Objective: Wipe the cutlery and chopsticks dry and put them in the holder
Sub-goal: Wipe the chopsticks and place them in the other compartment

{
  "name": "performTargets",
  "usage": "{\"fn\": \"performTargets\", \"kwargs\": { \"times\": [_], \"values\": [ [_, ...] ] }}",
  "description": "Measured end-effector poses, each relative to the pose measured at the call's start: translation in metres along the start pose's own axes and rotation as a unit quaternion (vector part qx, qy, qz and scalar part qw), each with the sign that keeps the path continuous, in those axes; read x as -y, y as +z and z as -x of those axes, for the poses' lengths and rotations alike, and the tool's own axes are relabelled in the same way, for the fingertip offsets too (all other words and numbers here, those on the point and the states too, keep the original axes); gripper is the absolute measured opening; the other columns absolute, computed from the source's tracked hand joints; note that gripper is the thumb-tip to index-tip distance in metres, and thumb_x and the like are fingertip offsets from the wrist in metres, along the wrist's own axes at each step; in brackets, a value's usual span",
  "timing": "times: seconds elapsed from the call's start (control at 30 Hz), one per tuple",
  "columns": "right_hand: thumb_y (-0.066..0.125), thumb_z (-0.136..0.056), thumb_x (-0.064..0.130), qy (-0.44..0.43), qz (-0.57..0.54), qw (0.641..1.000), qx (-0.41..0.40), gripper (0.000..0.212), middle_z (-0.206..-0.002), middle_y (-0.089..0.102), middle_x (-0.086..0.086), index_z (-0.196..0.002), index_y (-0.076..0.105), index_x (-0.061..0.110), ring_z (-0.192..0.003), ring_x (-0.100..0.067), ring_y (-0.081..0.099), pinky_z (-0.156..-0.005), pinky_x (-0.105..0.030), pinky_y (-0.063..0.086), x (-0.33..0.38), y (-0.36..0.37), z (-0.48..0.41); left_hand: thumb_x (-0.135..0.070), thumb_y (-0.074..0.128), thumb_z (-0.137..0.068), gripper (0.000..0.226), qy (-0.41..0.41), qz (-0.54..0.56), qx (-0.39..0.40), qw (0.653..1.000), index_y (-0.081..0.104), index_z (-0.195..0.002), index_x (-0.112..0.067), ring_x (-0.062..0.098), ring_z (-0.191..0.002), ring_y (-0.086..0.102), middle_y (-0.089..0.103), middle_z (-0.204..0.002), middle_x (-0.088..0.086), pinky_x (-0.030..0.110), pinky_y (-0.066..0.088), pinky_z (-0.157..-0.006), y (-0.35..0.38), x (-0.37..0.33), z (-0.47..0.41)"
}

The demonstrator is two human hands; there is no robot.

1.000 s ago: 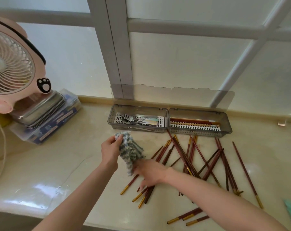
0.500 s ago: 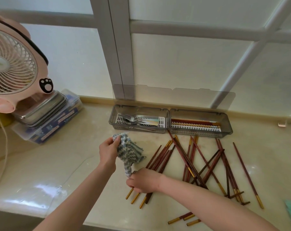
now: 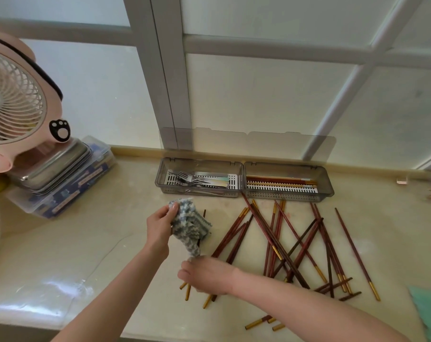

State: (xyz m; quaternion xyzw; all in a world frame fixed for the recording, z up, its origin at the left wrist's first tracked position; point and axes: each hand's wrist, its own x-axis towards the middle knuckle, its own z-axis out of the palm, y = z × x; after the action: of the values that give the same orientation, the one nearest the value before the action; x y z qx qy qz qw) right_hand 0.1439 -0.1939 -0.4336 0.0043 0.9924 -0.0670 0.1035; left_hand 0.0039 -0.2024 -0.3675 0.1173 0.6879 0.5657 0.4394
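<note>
My left hand [image 3: 160,224] grips a grey-and-white knitted cloth [image 3: 188,224] wrapped around the upper ends of a few chopsticks. My right hand [image 3: 207,275] is closed on the gold-tipped lower ends of that bundle [image 3: 188,292]. Several more dark red chopsticks [image 3: 296,245] lie scattered on the counter to the right. A clear two-compartment holder [image 3: 242,172] stands at the back: forks [image 3: 199,180] lie in its left compartment and a few chopsticks [image 3: 281,180] in its right one.
A pink fan [image 3: 14,102] stands at the far left over a metal tin [image 3: 53,164] stacked on a plastic box [image 3: 61,191]. A green cloth [image 3: 429,309] lies at the right edge. The window frame rises behind the holder. The counter's front edge is close below.
My right hand gathered a few chopsticks and drew them back toward me. My left hand lifted the cloth slightly and closed it around their upper ends.
</note>
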Motion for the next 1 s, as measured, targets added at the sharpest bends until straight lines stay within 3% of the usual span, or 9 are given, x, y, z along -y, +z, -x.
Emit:
{"fn": "performTargets", "kwargs": {
  "times": [0.1, 0.23, 0.3, 0.37, 0.43, 0.47, 0.6, 0.8, 1.0],
  "values": [
    [0.052, -0.078, -0.001, 0.048, -0.075, 0.985, -0.149, 0.026, -0.091, 0.058, -0.015, -0.104, 0.050, 0.002, -0.068, -0.027, 0.059, -0.052, -0.036, 0.052, -0.013, -0.033, 0.003, -0.025, 0.048, -0.095, 0.023, -0.027, 0.063, 0.043, 0.997, 0.062, -0.104, -0.009, 0.021, -0.084, 0.062, 0.066, -0.096, 0.009, 0.034, 0.052, -0.075, -0.008, -0.001, -0.006],
    [0.045, -0.088, 0.009, 0.105, -0.153, 0.930, -0.316, 0.023, -0.091, 0.060, -0.011, -0.108, 0.055, 0.004, -0.057, -0.012, 0.055, -0.048, -0.016, 0.048, -0.038, -0.076, 0.009, -0.035, 0.035, -0.098, 0.040, -0.088, 0.220, 0.134, 0.962, 0.067, -0.104, -0.012, 0.021, -0.085, 0.070, 0.071, -0.099, 0.010, 0.032, 0.059, -0.065, -0.020, -0.006, -0.011],
    [0.052, -0.089, 0.011, 0.138, -0.198, 0.886, -0.397, 0.019, -0.089, 0.065, -0.010, -0.103, 0.061, 0.002, -0.061, -0.003, 0.054, -0.053, -0.007, 0.047, -0.050, -0.102, 0.013, -0.035, 0.038, -0.096, 0.039, -0.110, 0.238, 0.154, 0.953, 0.068, -0.105, -0.011, 0.020, -0.085, 0.071, 0.071, -0.101, 0.010, 0.034, 0.059, -0.062, -0.022, -0.006, -0.012],
    [0.059, -0.087, 0.011, 0.203, -0.272, 0.818, -0.464, 0.012, -0.080, 0.066, -0.008, -0.095, 0.062, 0.002, -0.058, -0.002, 0.055, -0.055, -0.011, 0.049, -0.059, -0.129, 0.019, -0.035, 0.056, -0.085, 0.044, -0.096, 0.221, 0.183, 0.953, 0.057, -0.123, -0.012, 0.024, -0.095, 0.067, 0.065, -0.115, 0.013, 0.039, 0.059, -0.073, -0.021, -0.010, -0.013],
    [0.064, -0.086, 0.008, 0.276, -0.422, 0.735, -0.453, 0.005, -0.077, 0.065, -0.007, -0.089, 0.062, 0.005, -0.059, -0.011, 0.061, -0.056, -0.019, 0.052, -0.070, -0.151, 0.025, -0.036, 0.082, -0.059, 0.074, -0.072, 0.203, 0.230, 0.949, 0.056, -0.124, -0.014, 0.024, -0.094, 0.065, 0.066, -0.111, 0.012, 0.037, 0.057, -0.078, -0.021, -0.015, -0.014],
    [0.065, -0.086, 0.008, 0.299, -0.480, 0.701, -0.435, 0.004, -0.076, 0.065, -0.007, -0.087, 0.061, 0.006, -0.058, -0.012, 0.062, -0.055, -0.018, 0.051, -0.076, -0.156, 0.027, -0.033, 0.086, -0.051, 0.077, -0.057, 0.193, 0.259, 0.945, 0.058, -0.120, -0.015, 0.021, -0.086, 0.067, 0.069, -0.102, 0.010, 0.033, 0.057, -0.074, -0.019, -0.019, -0.013],
    [0.059, -0.091, 0.009, 0.318, -0.628, 0.629, -0.330, 0.008, -0.070, 0.061, -0.009, -0.086, 0.056, 0.004, -0.046, -0.015, 0.056, -0.042, -0.021, 0.046, -0.088, -0.143, 0.025, -0.011, 0.062, -0.074, 0.044, -0.009, 0.111, 0.337, 0.935, 0.058, -0.117, -0.014, 0.018, -0.076, 0.067, 0.070, -0.094, 0.007, 0.029, 0.056, -0.065, -0.005, -0.034, 0.000],
    [0.054, -0.090, -0.001, 0.324, -0.688, 0.574, -0.304, 0.007, -0.065, 0.058, -0.012, -0.086, 0.051, 0.005, -0.042, -0.020, 0.058, -0.039, -0.025, 0.047, -0.088, -0.126, 0.025, 0.005, 0.054, -0.084, 0.036, 0.047, -0.033, 0.306, 0.950, 0.060, -0.111, -0.019, 0.015, -0.077, 0.068, 0.073, -0.088, 0.001, 0.029, 0.051, -0.066, 0.008, -0.037, 0.005],
    [0.058, -0.090, 0.004, 0.318, -0.687, 0.589, -0.283, 0.005, -0.069, 0.061, -0.013, -0.086, 0.055, 0.002, -0.046, -0.020, 0.060, -0.040, -0.025, 0.048, -0.086, -0.126, 0.025, -0.008, 0.056, -0.089, 0.028, 0.064, -0.117, 0.299, 0.945, 0.056, -0.115, -0.020, 0.011, -0.074, 0.070, 0.074, -0.082, -0.002, 0.018, 0.051, -0.062, 0.022, -0.038, 0.007]
  ]
}}
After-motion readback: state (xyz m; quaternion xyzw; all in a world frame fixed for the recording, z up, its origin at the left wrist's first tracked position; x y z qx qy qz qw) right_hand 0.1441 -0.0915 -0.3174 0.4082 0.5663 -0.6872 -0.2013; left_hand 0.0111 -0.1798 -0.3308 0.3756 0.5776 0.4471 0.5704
